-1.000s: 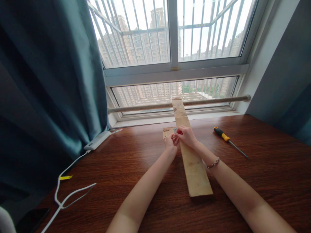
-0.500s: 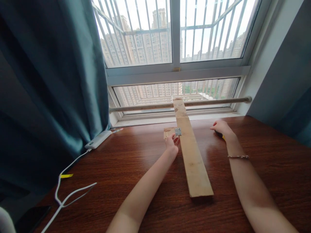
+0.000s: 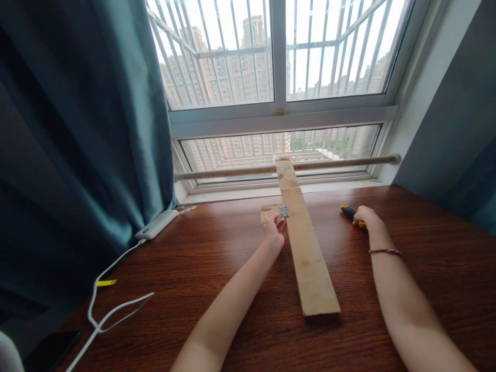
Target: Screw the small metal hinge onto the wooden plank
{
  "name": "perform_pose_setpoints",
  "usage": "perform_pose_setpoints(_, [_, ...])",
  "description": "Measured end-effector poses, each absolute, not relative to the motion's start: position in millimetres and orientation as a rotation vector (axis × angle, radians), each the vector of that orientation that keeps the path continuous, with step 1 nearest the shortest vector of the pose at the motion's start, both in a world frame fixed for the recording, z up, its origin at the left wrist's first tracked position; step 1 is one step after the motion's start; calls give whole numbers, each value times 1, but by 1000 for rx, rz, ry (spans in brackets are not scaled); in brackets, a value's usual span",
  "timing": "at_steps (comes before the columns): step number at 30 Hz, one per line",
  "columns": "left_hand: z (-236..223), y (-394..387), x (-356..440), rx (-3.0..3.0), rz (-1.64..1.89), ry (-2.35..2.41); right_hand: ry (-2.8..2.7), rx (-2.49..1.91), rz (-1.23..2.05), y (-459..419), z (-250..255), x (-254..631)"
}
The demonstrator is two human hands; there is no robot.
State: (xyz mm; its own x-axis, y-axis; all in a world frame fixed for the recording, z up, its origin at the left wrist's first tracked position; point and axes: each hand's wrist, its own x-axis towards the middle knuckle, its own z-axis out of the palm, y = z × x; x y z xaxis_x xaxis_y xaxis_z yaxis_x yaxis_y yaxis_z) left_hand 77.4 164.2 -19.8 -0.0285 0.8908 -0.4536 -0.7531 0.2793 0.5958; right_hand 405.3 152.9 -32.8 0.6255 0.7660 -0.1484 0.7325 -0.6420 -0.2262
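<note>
A long pale wooden board (image 3: 312, 258) lies on the table, its far end near the window rail. Beside its left edge is a small wooden piece (image 3: 267, 209). A metal hinge (image 3: 284, 211) bridges the small piece and the board. My left hand (image 3: 276, 230) is closed on the near side of the small piece, fingers just below the hinge and touching the board's edge. Right of the board, my right hand (image 3: 368, 217) is closed around a black-and-yellow screwdriver (image 3: 347, 211). Its handle end points left; its shaft is hidden.
A white power bank (image 3: 157, 223) with a white cable (image 3: 93, 299) lies at the left by the blue curtain (image 3: 116, 103). A yellow strip (image 3: 106, 282) is near the cable. A rail (image 3: 341, 162) crosses before the window. A dark flat object (image 3: 52, 351) sits at the lower left.
My right hand has moved a little right and nearer to me, and more of the screwdriver's handle shows. My left hand, the hinge and the board have stayed in place.
</note>
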Motion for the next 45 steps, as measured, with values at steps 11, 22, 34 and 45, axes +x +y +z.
perform_pose_setpoints(11, [-21, 166, 78, 164, 1330, 909, -1092, -1697, 559, 136, 47, 372])
perform_pose_setpoints(22, [-17, 162, 78, 199, 1317, 899, -752, -734, 858, 107, 102, 304])
perform_pose_setpoints(34, [-17, 163, 77, 181, 1319, 891, -847, -814, 1033, 129, 79, 234])
perform_pose_setpoints(45, [-17, 163, 78, 185, 1316, 909, -825, -844, 1008, 130, 77, 232])
